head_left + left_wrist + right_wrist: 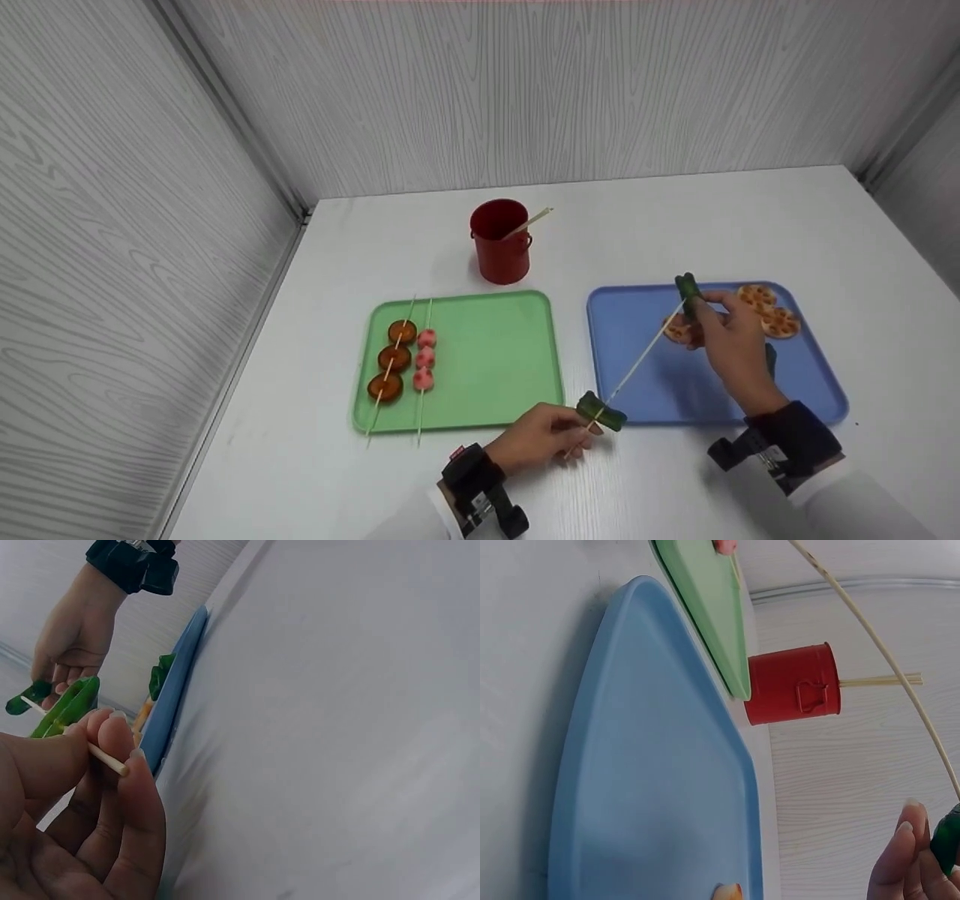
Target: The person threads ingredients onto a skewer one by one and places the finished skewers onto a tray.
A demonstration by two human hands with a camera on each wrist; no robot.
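Note:
My left hand point(541, 436) pinches a thin wooden skewer point(643, 358) near its lower end. A green pepper piece point(609, 417) is threaded on it just past those fingertips; its pale inner side shows in the left wrist view. Over the blue tray point(611, 337), my right hand point(731, 341) pinches a second green pepper piece point(685, 287) between thumb and fingers, right at the skewer's far tip. The skewer slants up from left to right and looks slightly bowed in the right wrist view. Another green piece point(159, 676) lies on the blue tray, mostly hidden by the right wrist in the head view.
Round tan slices with holes point(780, 322) lie on the blue tray. On the green tray point(495, 360) are a skewer of brown round slices point(394, 358) and one of pink balls point(425, 358). Behind stands a red bucket point(504, 259) holding wooden skewers point(534, 219).

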